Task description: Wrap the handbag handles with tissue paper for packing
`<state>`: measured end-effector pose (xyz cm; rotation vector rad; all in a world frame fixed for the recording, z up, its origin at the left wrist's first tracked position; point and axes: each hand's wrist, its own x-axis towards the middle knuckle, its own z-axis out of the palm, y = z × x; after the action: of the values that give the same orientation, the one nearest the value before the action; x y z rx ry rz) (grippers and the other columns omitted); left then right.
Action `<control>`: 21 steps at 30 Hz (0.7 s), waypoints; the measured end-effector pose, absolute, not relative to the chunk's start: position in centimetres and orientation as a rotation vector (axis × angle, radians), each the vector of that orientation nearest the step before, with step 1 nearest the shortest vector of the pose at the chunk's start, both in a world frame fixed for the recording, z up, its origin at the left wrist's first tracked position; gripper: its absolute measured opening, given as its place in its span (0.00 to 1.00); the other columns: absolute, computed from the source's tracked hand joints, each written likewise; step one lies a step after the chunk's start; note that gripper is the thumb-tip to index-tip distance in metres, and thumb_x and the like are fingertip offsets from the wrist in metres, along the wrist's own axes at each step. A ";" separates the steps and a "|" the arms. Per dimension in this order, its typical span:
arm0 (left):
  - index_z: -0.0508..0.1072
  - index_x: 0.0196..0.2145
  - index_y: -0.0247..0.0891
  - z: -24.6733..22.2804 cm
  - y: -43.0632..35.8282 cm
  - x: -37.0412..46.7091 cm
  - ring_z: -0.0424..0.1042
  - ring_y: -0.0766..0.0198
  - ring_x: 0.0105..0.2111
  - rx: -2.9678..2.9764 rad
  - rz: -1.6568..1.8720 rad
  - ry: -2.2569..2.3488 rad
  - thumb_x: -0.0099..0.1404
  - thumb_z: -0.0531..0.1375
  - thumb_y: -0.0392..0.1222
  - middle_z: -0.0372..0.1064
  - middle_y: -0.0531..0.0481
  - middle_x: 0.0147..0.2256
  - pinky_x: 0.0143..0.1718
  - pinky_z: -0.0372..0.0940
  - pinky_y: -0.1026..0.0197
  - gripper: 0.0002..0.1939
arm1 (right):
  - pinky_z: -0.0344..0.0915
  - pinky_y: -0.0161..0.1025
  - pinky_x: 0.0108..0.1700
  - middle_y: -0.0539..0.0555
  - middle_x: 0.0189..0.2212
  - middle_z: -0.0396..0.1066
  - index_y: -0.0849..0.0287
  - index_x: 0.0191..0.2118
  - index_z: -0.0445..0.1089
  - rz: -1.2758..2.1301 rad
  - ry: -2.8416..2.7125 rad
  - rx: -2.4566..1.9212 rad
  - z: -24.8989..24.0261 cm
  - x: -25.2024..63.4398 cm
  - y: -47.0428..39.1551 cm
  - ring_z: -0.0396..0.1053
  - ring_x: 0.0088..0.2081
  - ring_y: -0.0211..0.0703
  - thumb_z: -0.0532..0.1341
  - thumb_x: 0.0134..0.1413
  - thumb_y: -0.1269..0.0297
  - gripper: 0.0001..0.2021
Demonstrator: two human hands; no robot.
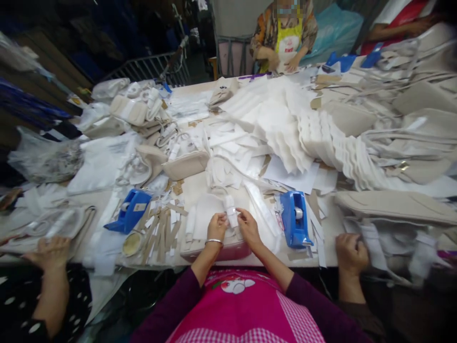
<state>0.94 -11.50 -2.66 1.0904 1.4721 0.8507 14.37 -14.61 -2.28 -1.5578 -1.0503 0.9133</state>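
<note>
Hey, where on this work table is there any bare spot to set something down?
One bare patch of tabletop lies between the beige pouch and the white piece at the left hand and right hand. Elsewhere it is crowded: white foam stacks, paper strips, two blue tape dispensers.

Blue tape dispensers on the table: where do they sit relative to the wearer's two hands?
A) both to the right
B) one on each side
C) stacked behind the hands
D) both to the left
B: one blue tape dispenser lies to the left of the left hand, the other dispenser stands to the right of the right hand.
</note>
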 end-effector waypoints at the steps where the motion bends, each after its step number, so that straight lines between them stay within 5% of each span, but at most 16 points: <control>1: 0.68 0.35 0.36 -2.5 -11.6 0.5 0.69 0.67 0.26 1.101 0.874 1.488 0.46 0.58 0.32 0.66 0.52 0.30 0.28 0.67 0.63 0.15 | 0.62 0.41 0.43 0.54 0.36 0.66 0.59 0.46 0.68 0.886 -1.054 -1.569 -1.7 14.4 -14.7 0.64 0.38 0.42 0.51 0.51 0.67 0.17; 7: 0.72 0.34 0.36 -0.3 -11.0 -7.8 0.71 0.66 0.30 1.258 1.026 1.640 0.52 0.57 0.34 0.70 0.49 0.32 0.32 0.66 0.62 0.10 | 0.64 0.42 0.43 0.54 0.36 0.70 0.58 0.41 0.70 1.140 -1.127 -1.371 0.4 11.7 -14.6 0.67 0.39 0.43 0.53 0.53 0.64 0.12; 12: 0.74 0.30 0.35 -1.2 -9.5 -15.0 0.71 0.64 0.29 0.990 1.002 1.801 0.48 0.62 0.36 0.72 0.48 0.28 0.32 0.66 0.60 0.08 | 0.67 0.41 0.37 0.54 0.31 0.73 0.60 0.37 0.71 1.533 -0.949 -1.339 -1.5 5.7 -12.3 0.70 0.32 0.42 0.59 0.39 0.69 0.15; 15: 0.74 0.30 0.32 -2.8 -8.3 -15.5 0.71 0.63 0.26 0.733 0.876 1.619 0.45 0.66 0.42 0.72 0.46 0.26 0.29 0.66 0.60 0.13 | 0.65 0.37 0.29 0.54 0.26 0.72 0.64 0.37 0.71 1.661 -0.812 -1.445 -2.6 2.3 -10.3 0.67 0.25 0.39 0.61 0.32 0.72 0.18; 21: 0.76 0.37 0.31 -3.5 -6.7 -14.8 0.72 0.62 0.31 0.758 0.981 1.447 0.46 0.67 0.45 0.74 0.41 0.35 0.31 0.66 0.61 0.21 | 0.64 0.35 0.26 0.55 0.26 0.73 0.66 0.41 0.71 1.549 -0.815 -1.495 -2.3 -1.1 -8.8 0.66 0.23 0.38 0.61 0.36 0.66 0.20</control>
<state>-14.84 -6.67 -3.52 0.7585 1.4467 0.9807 -1.09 -8.82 -2.28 -1.4950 -0.8155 1.5491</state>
